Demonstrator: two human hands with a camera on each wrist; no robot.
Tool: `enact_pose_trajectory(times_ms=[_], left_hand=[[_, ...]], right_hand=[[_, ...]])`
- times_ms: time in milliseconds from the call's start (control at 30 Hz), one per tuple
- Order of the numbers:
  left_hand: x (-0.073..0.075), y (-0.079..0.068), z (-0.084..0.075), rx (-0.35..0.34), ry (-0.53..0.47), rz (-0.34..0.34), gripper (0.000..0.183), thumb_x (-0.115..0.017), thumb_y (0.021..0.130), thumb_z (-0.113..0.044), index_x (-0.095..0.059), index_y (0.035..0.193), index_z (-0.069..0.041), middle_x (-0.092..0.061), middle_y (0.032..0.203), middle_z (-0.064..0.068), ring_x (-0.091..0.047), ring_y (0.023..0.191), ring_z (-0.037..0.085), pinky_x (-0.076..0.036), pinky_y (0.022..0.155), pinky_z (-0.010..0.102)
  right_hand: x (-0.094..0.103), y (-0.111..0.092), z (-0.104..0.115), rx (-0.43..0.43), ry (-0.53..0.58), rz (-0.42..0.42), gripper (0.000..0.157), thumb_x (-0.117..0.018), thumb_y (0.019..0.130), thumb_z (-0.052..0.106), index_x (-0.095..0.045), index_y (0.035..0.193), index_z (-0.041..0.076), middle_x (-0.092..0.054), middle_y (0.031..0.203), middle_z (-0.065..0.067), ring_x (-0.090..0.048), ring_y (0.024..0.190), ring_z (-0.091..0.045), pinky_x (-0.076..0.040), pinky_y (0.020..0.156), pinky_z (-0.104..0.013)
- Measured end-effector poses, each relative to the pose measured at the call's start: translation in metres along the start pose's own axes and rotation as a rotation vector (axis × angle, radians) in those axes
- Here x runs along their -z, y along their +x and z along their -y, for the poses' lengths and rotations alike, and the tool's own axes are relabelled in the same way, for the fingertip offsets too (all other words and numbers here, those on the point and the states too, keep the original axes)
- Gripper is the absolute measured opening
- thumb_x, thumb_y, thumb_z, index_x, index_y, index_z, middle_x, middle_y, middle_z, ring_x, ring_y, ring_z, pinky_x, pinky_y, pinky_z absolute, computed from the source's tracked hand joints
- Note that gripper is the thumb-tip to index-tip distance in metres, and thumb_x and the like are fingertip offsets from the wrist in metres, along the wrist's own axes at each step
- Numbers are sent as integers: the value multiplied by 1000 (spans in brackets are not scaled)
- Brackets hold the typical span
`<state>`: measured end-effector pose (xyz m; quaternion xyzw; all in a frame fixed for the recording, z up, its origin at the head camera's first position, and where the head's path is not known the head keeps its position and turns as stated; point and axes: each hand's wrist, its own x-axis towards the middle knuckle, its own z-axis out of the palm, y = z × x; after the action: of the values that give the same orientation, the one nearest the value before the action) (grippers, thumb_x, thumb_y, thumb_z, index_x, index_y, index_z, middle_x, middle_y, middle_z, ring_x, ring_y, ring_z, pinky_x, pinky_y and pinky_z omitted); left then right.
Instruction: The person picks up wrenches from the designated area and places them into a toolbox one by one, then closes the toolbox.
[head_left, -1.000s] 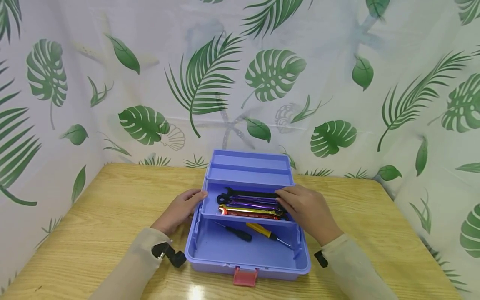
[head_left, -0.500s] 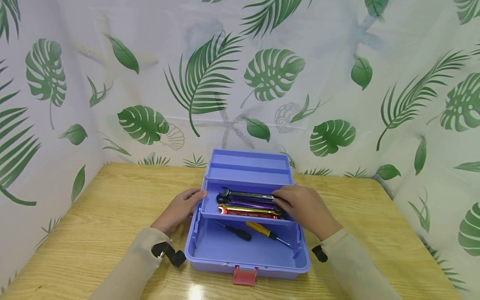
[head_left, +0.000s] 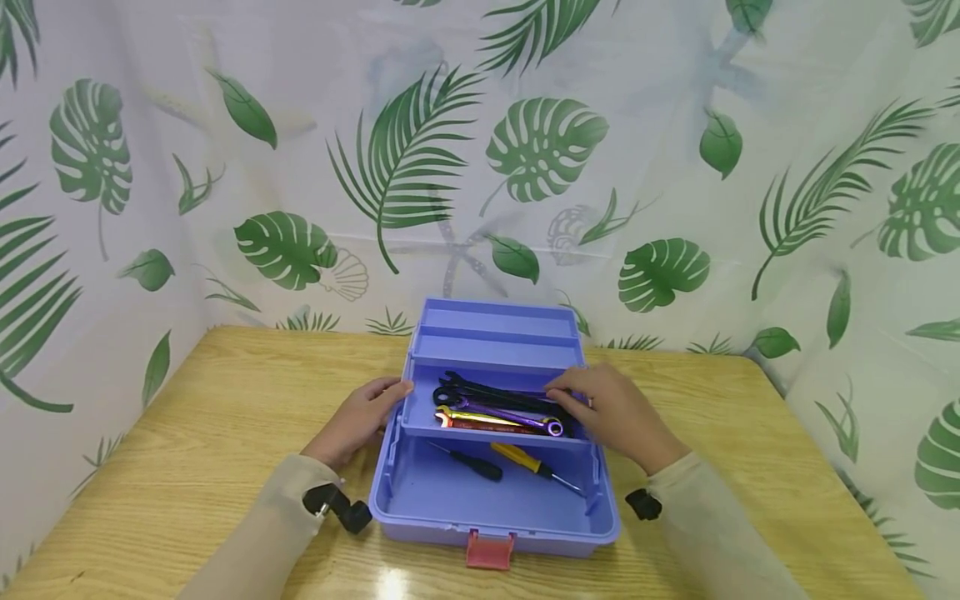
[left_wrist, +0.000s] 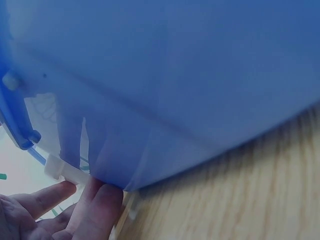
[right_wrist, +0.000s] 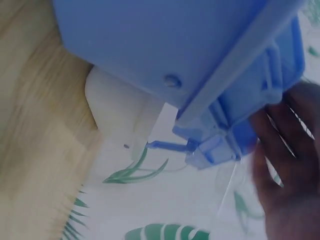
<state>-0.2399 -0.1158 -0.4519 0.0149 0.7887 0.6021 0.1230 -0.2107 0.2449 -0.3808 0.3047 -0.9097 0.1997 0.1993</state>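
An open lilac toolbox (head_left: pixel 495 537) stands on the table with its upper tray (head_left: pixel 420 421) raised. My left hand (head_left: pixel 366 417) grips the box's left side, thumb on the tray rim; its fingers (left_wrist: pixel 102 210) touch the outer wall in the left wrist view. My right hand (head_left: pixel 611 412) reaches over the tray's right end, pinching a black wrench (head_left: pixel 487 390) near its right end. Beside that wrench lie a purple wrench (head_left: pixel 510 415), a gold wrench (head_left: pixel 468 416) and a red wrench (head_left: pixel 495 426). In the right wrist view the right hand (right_wrist: pixel 290 155) shows beyond the tray, its fingertips hidden.
In the lower compartment lie a black-handled screwdriver (head_left: pixel 480 467) and a yellow-handled screwdriver (head_left: pixel 517 456). A red latch (head_left: pixel 490 550) hangs at the box's front. The wooden table (head_left: pixel 247 400) meets a leaf-print cloth (head_left: pixel 300 167) behind.
The black wrench now slants more, its right end lower. The purple wrench's right end has shifted toward the tray's front, over the gold and red wrenches. The left hand has stayed put.
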Motion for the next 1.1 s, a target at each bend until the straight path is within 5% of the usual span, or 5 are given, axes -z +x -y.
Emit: enact_pose_trajectory(times_ms=[133, 233, 400, 600, 1100], left_hand=[[1, 0, -1, 5, -3, -3, 74, -59, 98, -63, -52, 149, -11, -72, 123, 14, -72, 94, 21, -62, 80, 39], [2, 0, -3, 1, 1, -2, 74, -59, 98, -64, -52, 149, -11, -72, 123, 14, -72, 94, 21, -62, 80, 39], [4, 3, -3, -7, -57, 46, 71, -55, 101, -60, -52, 149, -8, -68, 130, 19, -74, 97, 25, -63, 81, 41], [10, 8, 2, 20, -145, 89, 63, -48, 106, -53, -51, 148, -6, -58, 145, 23, -72, 109, 29, -62, 85, 41], [6, 22, 5, -61, -100, 104, 50, -51, 109, -29, -49, 151, 0, -66, 134, 21, -68, 108, 20, -60, 89, 37]], right_hand=[[0, -7, -10, -199, 117, -343, 11, -72, 99, 14, -79, 96, 7, -69, 73, 0, -55, 60, -10, -43, 53, -23], [-3, -13, -21, -394, 262, -449, 19, -69, 101, 19, -77, 92, 5, -69, 70, -6, -52, 53, -11, -39, 46, -22], [-15, -19, -41, -676, 388, -187, 27, -62, 104, 25, -74, 100, 1, -73, 85, -12, -64, 68, -11, -52, 57, -23], [-27, -23, -48, -795, 533, -10, 31, -57, 106, 23, -68, 113, -5, -72, 91, -12, -70, 76, -17, -60, 66, -33], [-32, -28, -53, -757, 553, 148, 38, -47, 111, 22, -70, 119, -8, -73, 101, -14, -71, 86, -17, -63, 76, -36]])
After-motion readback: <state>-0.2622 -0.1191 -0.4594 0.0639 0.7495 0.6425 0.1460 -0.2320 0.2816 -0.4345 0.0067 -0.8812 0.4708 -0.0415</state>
